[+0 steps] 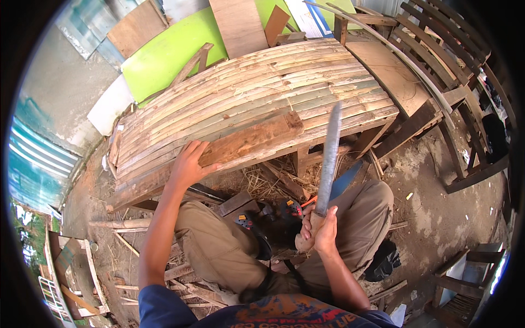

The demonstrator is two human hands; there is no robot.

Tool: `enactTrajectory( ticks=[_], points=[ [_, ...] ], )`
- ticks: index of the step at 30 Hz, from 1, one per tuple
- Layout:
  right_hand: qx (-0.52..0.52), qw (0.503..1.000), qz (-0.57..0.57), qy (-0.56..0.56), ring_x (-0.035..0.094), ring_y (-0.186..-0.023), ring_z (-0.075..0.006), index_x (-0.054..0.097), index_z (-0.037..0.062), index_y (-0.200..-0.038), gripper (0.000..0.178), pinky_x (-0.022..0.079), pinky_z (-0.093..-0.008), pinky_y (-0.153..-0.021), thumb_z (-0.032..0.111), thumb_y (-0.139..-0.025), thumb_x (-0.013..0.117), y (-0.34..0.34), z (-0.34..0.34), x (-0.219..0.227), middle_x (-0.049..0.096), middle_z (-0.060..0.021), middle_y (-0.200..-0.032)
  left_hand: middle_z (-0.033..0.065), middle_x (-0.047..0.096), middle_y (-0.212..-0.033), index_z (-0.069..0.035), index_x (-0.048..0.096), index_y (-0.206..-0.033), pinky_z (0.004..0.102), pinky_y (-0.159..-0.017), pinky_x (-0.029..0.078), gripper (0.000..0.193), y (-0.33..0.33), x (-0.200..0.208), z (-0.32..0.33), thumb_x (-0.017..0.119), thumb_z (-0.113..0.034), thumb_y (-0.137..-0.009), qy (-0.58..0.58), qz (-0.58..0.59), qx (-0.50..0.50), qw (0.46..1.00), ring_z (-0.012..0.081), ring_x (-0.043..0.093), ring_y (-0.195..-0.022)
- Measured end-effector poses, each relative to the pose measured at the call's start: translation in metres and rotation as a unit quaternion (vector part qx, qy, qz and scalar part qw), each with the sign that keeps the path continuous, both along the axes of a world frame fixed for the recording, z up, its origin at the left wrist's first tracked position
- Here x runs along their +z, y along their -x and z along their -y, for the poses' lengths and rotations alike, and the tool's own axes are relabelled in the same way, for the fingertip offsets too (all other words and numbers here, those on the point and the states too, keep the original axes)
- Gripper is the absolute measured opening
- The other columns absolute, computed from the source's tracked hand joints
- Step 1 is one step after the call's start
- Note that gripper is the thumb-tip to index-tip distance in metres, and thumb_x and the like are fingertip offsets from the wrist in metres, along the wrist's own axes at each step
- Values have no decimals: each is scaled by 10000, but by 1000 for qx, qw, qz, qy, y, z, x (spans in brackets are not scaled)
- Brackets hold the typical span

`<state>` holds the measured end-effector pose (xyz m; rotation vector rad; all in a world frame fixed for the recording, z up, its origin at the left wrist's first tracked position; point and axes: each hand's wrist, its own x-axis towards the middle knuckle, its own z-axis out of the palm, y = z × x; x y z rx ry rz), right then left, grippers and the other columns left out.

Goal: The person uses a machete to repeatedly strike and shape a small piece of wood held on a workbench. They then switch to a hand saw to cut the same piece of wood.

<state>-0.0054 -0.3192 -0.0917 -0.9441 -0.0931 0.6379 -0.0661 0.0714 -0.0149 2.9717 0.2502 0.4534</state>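
Observation:
A machete (330, 158) stands nearly upright in my right hand (324, 228), its long grey blade pointing up and away. The fingers are wrapped round its wooden handle, above my right thigh. My left hand (189, 164) grips a thick reddish-brown wooden plank (251, 139), with the fingers over its top and the thumb along the near side. This plank lies along the near edge of a low slatted bench (240, 87) made of pale strips. The blade's tip rises past the plank's right end, apart from it.
Below the bench, a handsaw (345, 179) with a blue blade lies beside my right knee. Wood scraps (191, 281) and shavings litter the ground. Green panels (175, 60) lean behind the bench. Dark slatted wooden furniture (437, 60) stands at the far right, and a wooden frame (71, 268) at the left.

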Motion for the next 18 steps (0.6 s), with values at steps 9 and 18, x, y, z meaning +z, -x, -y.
enactTrajectory(
  ticks=[9,18],
  points=[
    [91,991,-57,76,431,-422,-139,530,0,-971,724,394,-300,-423,673,-1036,271,-9,-23,16,462,-55,-613,144,644,-1130,-44,645,-1193,451,-865,531,612,19,7,-11,830,-432,-757,-31,42,-14,999,377,634,-1020],
    [-77,996,30,26,438,-446,-159,488,18,-971,661,382,-311,-415,655,-1037,321,-47,-75,34,445,-60,-603,174,646,-1035,-52,606,-1031,502,-755,490,411,7,20,-1,526,-454,-1010,142,-30,105,984,430,626,-908]
  ],
)
